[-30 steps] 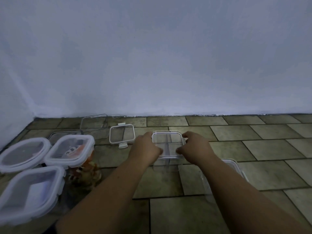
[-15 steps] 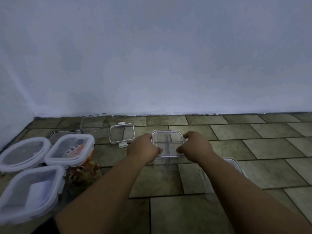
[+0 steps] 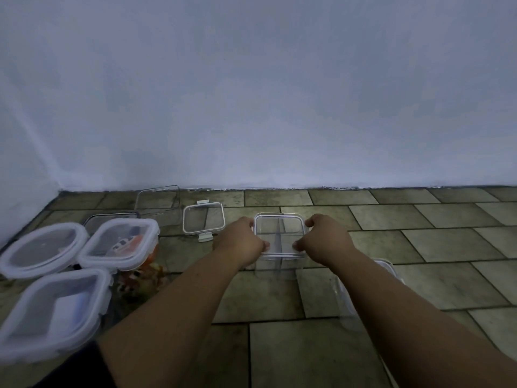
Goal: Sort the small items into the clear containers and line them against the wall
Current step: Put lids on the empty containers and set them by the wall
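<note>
The left forearm [image 3: 179, 298] and right forearm [image 3: 405, 303] are bare. A dark patch [image 3: 72, 371] under the left may be clothing.

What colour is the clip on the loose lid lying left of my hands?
The clip on that lid is pale green; head view shows it.

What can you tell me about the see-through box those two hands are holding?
The clear square plastic-looking container has rounded corners, a whitish rim and a thin divider down its middle. It looks empty and stands upright over the brown tiled floor, short of the pale wall. The left hand grips its left side and the right hand grips its right side. I cannot tell whether a lid is on it.
</note>
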